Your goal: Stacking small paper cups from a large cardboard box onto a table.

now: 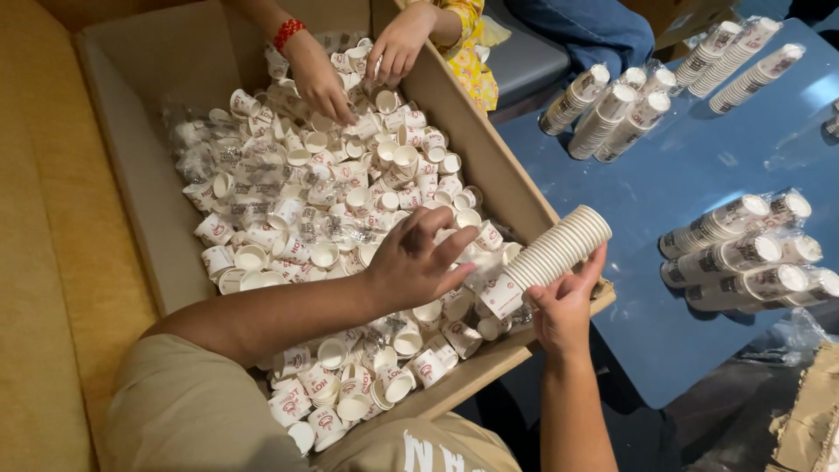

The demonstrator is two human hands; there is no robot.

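Note:
A large cardboard box (149, 201) holds a heap of several small white paper cups (297, 210) with red print. My right hand (564, 306) grips a long nested stack of cups (551, 255) held slantwise over the box's right edge. My left hand (419, 258) hovers over the loose cups beside the stack's lower end, fingers curled; whether it holds a cup I cannot tell. At the far end of the box another person's two hands (319, 79) reach into the cups; one wrist wears a red bracelet (288, 33).
A blue table (699, 166) stands to the right with several wrapped cup stacks, one group at the back (612, 109) and one at the right (743, 253). Crumpled plastic and torn cardboard (808, 411) lie at the lower right. A tan cushioned surface (44, 218) borders the box's left.

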